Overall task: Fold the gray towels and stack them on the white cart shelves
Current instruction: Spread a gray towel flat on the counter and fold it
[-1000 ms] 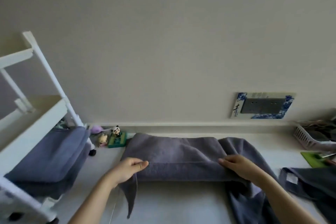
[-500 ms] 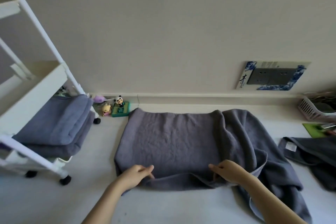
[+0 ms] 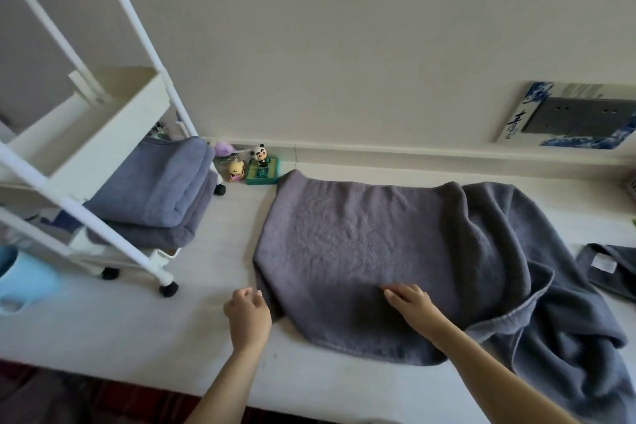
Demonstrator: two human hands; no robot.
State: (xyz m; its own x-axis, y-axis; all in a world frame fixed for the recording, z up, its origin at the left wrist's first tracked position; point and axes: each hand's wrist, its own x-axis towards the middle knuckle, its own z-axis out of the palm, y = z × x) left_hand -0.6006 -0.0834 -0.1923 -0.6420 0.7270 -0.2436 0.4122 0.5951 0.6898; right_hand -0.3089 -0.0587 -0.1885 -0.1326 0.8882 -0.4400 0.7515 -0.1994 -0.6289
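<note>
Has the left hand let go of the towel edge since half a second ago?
Yes. The left hand is off the gray towel, just left of its near-left edge.

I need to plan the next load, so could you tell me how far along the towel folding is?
Done: two folded towels sit stacked on the cart's bottom shelf. In hand: a gray towel lies partly folded on the table, right hand resting on it, left hand at its near left edge. Left: finishing it, shelving it, and another towel at the right.
</note>
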